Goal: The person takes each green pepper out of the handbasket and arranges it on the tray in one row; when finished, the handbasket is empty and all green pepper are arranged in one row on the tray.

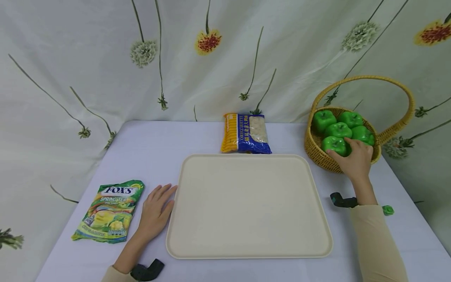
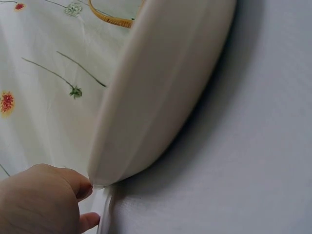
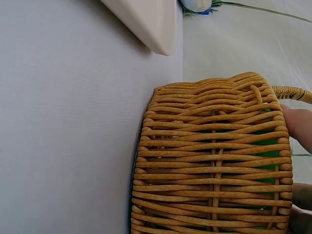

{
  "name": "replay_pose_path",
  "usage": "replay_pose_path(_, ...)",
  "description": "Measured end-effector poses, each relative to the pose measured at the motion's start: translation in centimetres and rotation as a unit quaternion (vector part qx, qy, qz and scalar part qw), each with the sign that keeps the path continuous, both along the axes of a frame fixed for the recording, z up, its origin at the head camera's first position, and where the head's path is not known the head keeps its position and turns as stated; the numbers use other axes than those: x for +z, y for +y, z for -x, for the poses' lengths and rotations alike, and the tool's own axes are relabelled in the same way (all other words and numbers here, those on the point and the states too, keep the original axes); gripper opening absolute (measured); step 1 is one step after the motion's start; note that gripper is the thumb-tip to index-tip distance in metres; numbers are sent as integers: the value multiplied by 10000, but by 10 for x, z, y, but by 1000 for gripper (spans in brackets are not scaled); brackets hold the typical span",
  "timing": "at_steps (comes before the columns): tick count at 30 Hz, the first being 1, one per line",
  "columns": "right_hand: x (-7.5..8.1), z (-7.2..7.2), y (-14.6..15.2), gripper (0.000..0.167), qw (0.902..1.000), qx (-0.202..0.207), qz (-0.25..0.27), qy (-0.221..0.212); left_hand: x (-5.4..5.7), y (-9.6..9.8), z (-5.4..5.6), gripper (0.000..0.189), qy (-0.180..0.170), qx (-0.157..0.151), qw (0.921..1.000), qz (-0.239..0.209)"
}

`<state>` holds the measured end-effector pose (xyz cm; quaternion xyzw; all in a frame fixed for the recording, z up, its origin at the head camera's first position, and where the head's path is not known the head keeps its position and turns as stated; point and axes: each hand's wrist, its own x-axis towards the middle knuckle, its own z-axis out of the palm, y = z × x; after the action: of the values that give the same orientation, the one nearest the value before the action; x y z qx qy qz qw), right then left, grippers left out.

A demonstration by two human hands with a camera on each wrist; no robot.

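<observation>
On the table's right side, a wicker basket holds several glossy green bell peppers. My right hand reaches over its front rim, thumb and fingers around a pepper at the front; the fingertips are partly hidden. The right wrist view shows the basket's woven side close up, with fingers at its rim. My left hand rests at the left edge of a cream tray, fingers extended and fingertips near its rim. In the left wrist view that hand is beside the tray's outer side.
A green FOX'S candy bag lies left of my left hand. Behind the tray is a yellow and blue orecchiette pasta bag. The basket's tall handle arches above the peppers. A flower-print cloth hangs behind the table.
</observation>
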<state>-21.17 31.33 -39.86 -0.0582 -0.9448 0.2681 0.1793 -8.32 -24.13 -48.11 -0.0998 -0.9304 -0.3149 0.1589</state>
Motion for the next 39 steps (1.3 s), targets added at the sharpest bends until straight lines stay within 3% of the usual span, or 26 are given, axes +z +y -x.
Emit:
replay_pose_path(8,4,1,-2,75,9995,-130,234,186,0,1,0,38,186,6,9998,-59)
replay_pose_path(21,36,-13,-22,70,9918,-250,886,882,2,1,-1,39,34,15,9999,106)
replay_pose_path(26,39,-19,-40,66,9860,34,1091,1263,2,0,0,39,31,4,10000,93)
replay_pose_path(30,38,-22,-58,64,9829,378,1236,1314,2,1,0,39,25,-3,9999,104)
replay_pose_path(39,25,-24,-110,63,9816,1113,1369,732,4,1,-2,39,31,7,9999,127)
